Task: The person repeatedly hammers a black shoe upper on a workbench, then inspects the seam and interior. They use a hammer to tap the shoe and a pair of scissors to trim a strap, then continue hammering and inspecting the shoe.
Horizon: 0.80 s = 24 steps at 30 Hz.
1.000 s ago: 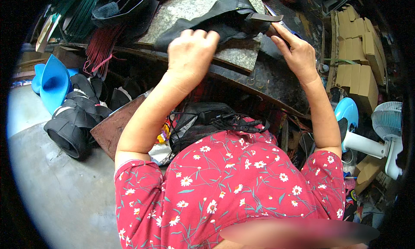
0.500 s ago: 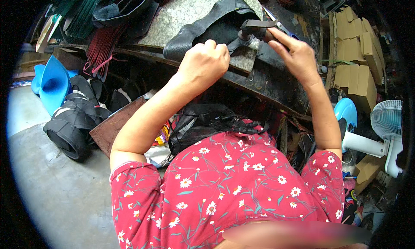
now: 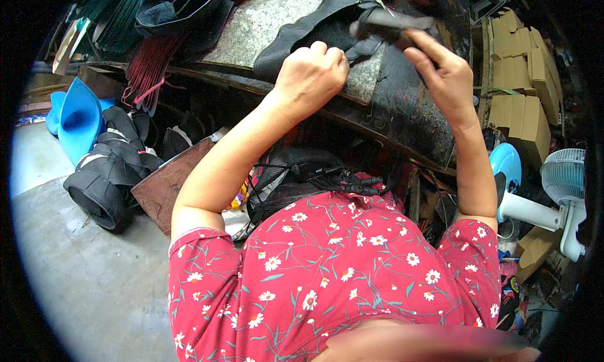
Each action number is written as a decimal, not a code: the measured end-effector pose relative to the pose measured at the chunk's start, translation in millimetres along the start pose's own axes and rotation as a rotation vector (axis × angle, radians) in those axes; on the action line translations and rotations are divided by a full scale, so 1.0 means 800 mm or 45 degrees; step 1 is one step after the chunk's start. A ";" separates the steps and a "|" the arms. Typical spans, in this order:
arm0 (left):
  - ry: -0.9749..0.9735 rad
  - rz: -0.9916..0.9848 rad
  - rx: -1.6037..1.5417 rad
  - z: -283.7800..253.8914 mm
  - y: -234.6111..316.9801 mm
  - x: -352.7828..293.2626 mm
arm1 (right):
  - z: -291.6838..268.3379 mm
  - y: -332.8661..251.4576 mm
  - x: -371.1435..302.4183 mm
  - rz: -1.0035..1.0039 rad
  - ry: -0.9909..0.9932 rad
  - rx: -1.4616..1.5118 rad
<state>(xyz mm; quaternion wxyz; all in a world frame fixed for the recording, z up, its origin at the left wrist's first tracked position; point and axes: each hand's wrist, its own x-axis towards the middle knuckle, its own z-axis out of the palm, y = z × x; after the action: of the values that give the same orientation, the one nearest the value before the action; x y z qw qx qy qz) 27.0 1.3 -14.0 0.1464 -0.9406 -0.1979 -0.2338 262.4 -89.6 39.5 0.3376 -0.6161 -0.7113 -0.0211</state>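
On a stone slab (image 3: 248,32) at the far side lies a black leather piece (image 3: 296,41), curved like a shoe upper or bag part. My left hand (image 3: 313,72) is closed at its near edge, fingers curled around a dark strip of it. My right hand (image 3: 445,79) grips a hammer (image 3: 393,23) by its handle, most of which the fingers hide. Motion smears the hammer's head, which is over the leather's right end; whether it touches cannot be seen.
The slab rests on a dark workbench (image 3: 409,104). Bundles of red cords (image 3: 148,72) hang at the left, near blue shaped sheets (image 3: 82,120) and black padded pieces (image 3: 104,192) on the floor. Cardboard boxes (image 3: 519,116) and a fan (image 3: 563,176) stand at the right.
My left hand has shifted slightly right and away from me with the leather. My right hand has moved a little right and toward me, and the hammer's head has lifted and blurred.
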 end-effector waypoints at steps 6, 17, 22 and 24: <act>-0.007 -0.200 -0.024 -0.010 -0.002 0.000 | 0.035 0.016 -0.013 0.078 -0.130 -0.223; -0.109 -0.038 -0.181 -0.034 0.003 -0.026 | -0.004 0.002 0.009 0.022 -0.004 0.047; -0.158 -0.121 -0.153 -0.034 0.006 -0.025 | 0.019 -0.011 0.001 -0.049 0.026 0.064; -0.201 -0.116 -0.182 -0.035 0.007 -0.025 | 0.027 -0.007 -0.004 0.108 -0.261 -0.097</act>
<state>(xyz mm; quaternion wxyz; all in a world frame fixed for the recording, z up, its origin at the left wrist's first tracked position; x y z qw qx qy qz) 2.6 -19.9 -1.4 0.0522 -0.9542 -0.2342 -0.1790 247.9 -84.0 23.8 0.2398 -0.6570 -0.7141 0.0293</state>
